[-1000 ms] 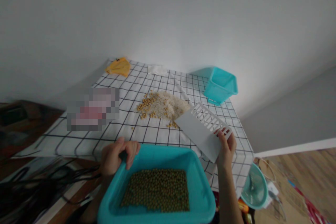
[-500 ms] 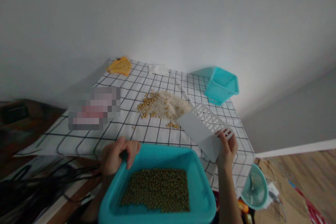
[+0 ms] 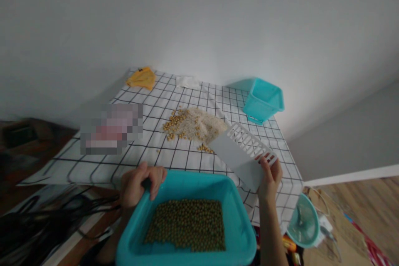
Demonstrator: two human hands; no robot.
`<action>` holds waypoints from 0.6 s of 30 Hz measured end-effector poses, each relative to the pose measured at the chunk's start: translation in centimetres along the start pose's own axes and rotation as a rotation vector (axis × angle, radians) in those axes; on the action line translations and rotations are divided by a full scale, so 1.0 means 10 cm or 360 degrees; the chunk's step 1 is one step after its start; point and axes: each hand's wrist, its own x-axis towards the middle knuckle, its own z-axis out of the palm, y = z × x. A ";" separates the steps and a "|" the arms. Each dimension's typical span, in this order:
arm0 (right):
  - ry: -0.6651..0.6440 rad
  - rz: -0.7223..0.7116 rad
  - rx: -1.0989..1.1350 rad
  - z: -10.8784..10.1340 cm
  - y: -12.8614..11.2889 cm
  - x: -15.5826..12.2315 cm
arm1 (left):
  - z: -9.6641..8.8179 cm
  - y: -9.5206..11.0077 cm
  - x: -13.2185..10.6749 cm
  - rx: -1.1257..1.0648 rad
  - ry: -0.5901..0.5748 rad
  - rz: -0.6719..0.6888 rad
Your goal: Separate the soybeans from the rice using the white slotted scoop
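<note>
My left hand (image 3: 142,183) is closed over the far left corner of a turquoise plastic bin (image 3: 199,178), fingers hooked over its rim. Round beans, brownish green in the dim light (image 3: 190,224), cover most of the bin's floor. In my right hand (image 3: 269,176) is a flat light-grey plastic scraper (image 3: 238,160) with a row of slots, gripped at its right end and held tilted. The scraper's far left edge is by a pile of pale grains (image 3: 202,122), and I cannot tell whether it touches. Yellow beans (image 3: 174,124) lie mixed along the pile's left side.
A smaller turquoise basket (image 3: 263,99) stands at the table's back right. A yellow cloth (image 3: 141,78) and a white tissue (image 3: 187,82) lie at the back. One item at left is blurred out. Cables (image 3: 90,210) hang at lower left; a turquoise bin (image 3: 303,221) is on the floor at right.
Almost nothing differs. The view has shifted very slightly; both hands, the scraper and the bin keep their places.
</note>
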 end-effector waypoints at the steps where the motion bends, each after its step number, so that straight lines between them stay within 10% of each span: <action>1: -0.0003 0.0006 -0.0012 0.00 0.00 0.00 | -0.01 0.01 0.00 0.0013 -0.0022 0.0004; 18: -0.0017 -0.0008 0.0015 -0.03 0.06 0.01 | 0.02 0.03 0.00 0.0050 0.0020 0.0038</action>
